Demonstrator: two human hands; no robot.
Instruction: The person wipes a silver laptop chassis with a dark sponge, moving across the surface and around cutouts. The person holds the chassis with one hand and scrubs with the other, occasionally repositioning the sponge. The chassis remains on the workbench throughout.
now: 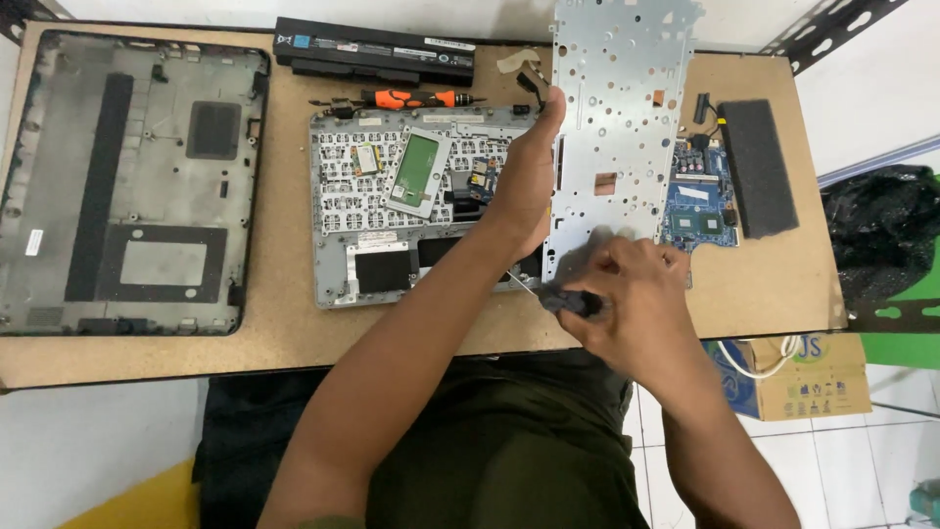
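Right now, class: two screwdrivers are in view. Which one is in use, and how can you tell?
The dark-handled screwdriver, gripped in the right hand by the metal plate. The orange-and-black screwdriver lies untouched on the table beside the battery.

Left hand (524, 181) tilts up a perforated metal plate (617, 118); right hand (636, 299) grips a black screwdriver (568, 302).

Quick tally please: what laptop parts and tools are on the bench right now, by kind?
Casing parts: 2, bottom cover and palmrest frame
Metal plates: 1, in left hand, plate
Batteries: 1
Circuit boards: 1
Foam pads: 1
Screwdrivers: 2, orange, black in right hand
Total: 8
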